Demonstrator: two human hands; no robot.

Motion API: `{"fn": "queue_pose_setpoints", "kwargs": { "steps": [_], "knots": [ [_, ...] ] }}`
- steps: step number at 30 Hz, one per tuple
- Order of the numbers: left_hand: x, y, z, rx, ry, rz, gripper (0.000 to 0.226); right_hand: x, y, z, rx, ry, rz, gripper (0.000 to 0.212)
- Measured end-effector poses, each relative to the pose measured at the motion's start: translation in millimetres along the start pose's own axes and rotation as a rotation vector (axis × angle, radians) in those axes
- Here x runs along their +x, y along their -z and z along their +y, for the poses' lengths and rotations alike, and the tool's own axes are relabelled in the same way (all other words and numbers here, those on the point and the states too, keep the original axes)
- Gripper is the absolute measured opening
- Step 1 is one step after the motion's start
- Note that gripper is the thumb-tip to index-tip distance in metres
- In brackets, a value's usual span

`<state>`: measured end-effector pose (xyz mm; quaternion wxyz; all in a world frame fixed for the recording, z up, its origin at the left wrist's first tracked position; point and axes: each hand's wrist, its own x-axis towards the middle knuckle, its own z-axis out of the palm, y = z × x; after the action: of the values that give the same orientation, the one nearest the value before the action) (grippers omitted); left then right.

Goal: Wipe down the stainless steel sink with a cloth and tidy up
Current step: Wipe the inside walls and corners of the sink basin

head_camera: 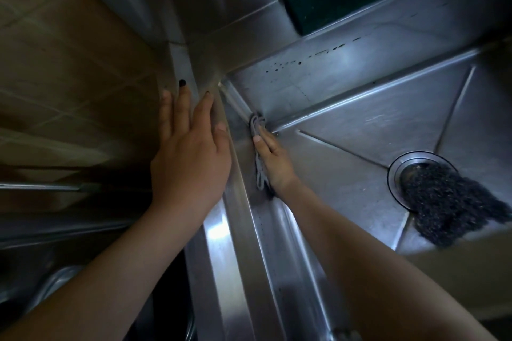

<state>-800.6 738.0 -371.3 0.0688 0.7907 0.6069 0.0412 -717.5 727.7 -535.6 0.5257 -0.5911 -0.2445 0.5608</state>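
The stainless steel sink (346,124) fills the right half of the view, with its drain (410,171) at the lower right. My right hand (273,160) is down inside the basin and presses a grey cloth (257,133) flat against the left inner wall near the far corner. Its fingers lie straight on the cloth. My left hand (191,152) rests flat on the sink's left rim (238,224), fingers spread and straight, holding nothing.
A dark steel-wool scourer (451,202) lies over the drain. A dark green sponge (324,0) sits on the ledge behind the sink. Tiled wall and counter lie to the left. A metal bowl's rim (55,282) shows at the lower left.
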Motion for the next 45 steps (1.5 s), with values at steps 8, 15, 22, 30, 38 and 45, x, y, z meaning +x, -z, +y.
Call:
{"fn": "queue_pose_setpoints", "kwargs": {
  "steps": [8,15,22,30,38,45],
  "knots": [
    [0.0,-1.3,-1.4,0.010,-0.007,0.013,0.049,-13.0,2.8,12.6,0.011,-0.035,0.048,0.039],
    [-1.2,-1.6,0.1,0.014,0.008,-0.002,0.050,-67.5,3.1,-19.5,0.068,-0.006,0.017,0.039],
    [-2.5,1.8,4.9,0.016,0.042,-0.027,0.050,-80.0,-8.3,-74.0,0.194,0.161,-0.085,0.036],
    [-2.4,-1.9,2.1,0.034,0.026,0.001,0.050,-46.1,-9.6,-65.2,0.046,0.255,-0.085,0.040],
    [-1.9,-3.6,-0.8,0.039,0.004,0.019,0.048,-11.1,-3.6,-17.2,0.011,0.014,0.025,0.039],
    [-1.4,-0.6,-1.0,0.003,-0.006,0.017,0.046,-19.2,1.8,7.4,0.052,-0.095,0.088,0.038]
  ]
}}
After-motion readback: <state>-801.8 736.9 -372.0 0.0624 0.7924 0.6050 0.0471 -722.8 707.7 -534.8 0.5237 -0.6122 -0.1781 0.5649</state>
